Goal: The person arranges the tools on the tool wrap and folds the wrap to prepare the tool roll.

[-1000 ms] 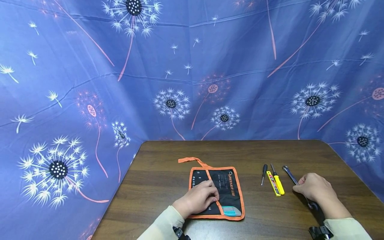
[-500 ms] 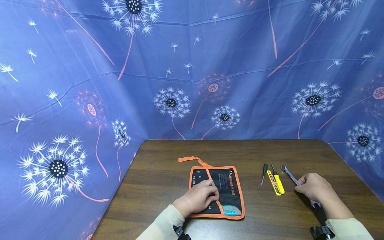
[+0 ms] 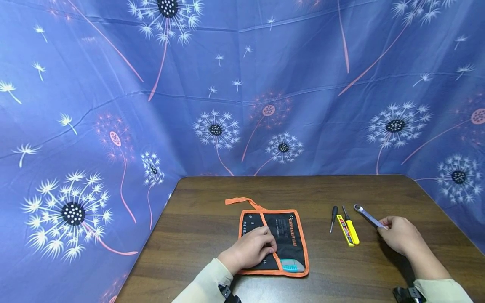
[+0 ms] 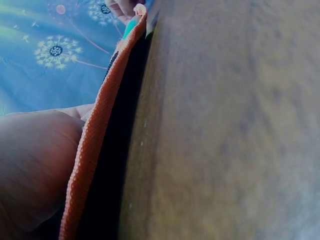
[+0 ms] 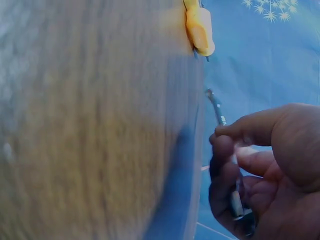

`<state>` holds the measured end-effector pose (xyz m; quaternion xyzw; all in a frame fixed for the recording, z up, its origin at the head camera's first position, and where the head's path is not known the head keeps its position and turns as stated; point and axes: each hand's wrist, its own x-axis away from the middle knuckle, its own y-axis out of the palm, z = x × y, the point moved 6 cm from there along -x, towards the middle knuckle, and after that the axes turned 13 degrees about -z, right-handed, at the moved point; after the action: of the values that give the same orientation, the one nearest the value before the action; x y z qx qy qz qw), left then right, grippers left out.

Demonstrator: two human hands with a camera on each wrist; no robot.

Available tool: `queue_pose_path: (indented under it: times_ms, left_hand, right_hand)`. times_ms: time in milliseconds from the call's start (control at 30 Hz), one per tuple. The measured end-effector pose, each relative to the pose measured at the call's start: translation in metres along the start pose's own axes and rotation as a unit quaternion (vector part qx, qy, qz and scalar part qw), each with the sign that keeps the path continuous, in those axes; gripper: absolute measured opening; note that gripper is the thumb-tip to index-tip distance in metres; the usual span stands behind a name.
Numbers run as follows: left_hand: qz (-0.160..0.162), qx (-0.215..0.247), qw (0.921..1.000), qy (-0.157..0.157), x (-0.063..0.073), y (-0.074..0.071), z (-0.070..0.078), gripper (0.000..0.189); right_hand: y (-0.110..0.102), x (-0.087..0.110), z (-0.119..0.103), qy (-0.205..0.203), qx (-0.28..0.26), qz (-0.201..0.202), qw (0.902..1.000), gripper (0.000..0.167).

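- On my feed, the wrench (image 3: 370, 217) sits in the right hand (image 3: 399, 235), at the right side of the table (image 3: 322, 189); the right wrist view shows it clear of the wood.
- I see the right thumb and forefinger pinching its shaft, the other fingers curled behind.
- The risk I rate highest: a twist in that grip. The pinch is narrow on a slim metal shaft, so the wrench could pivot or slip.
- If it goes left too low, I judge the ring end could knock the yellow-handled screwdriver (image 3: 351, 231) nearby.
- The left fingers curl onto the tool pouch (image 3: 286, 242), seemingly pinching its orange strip; should they relax, the soft cloth could shift.
- The wrench's long axis slants from near right to far left, ring end pointing away from the person; the hand mostly hides the other end.
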<state>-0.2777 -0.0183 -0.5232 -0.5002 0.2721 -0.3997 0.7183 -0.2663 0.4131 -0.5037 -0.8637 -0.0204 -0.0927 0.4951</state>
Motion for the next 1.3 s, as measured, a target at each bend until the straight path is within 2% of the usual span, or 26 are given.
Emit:
queue_pose_path:
  times_ms: [333, 467, 667, 967, 1300]
  left_hand:
    - [0.007, -0.009, 0.9999, 0.000, 0.001, 0.000, 0.001, 0.008]
    - [0.005, -0.002, 1.0000, 0.003, 0.001, 0.000, 0.001, 0.008]
    - [0.004, 0.000, 1.0000, 0.003, 0.001, 0.000, 0.001, 0.008]
    - [0.005, 0.000, 1.0000, -0.004, 0.001, 0.001, -0.001, 0.008]
    - [0.008, -0.005, 0.9999, -0.004, 0.000, 0.002, -0.001, 0.008]
  right_hand:
    - [-0.003, 0.005, -0.011, -0.046, 0.008, 0.081, 0.9956, 0.016]
    - [-0.002, 0.005, -0.018, -0.068, 0.004, 0.096, 0.9930, 0.013]
    - [0.005, 0.006, -0.028, -0.093, 0.001, 0.097, 0.9909, 0.012]
    - [0.009, 0.008, -0.046, -0.105, -0.016, 0.091, 0.9902, 0.014]
    - [0.022, 0.015, -0.075, -0.152, -0.021, 0.050, 0.9868, 0.008]
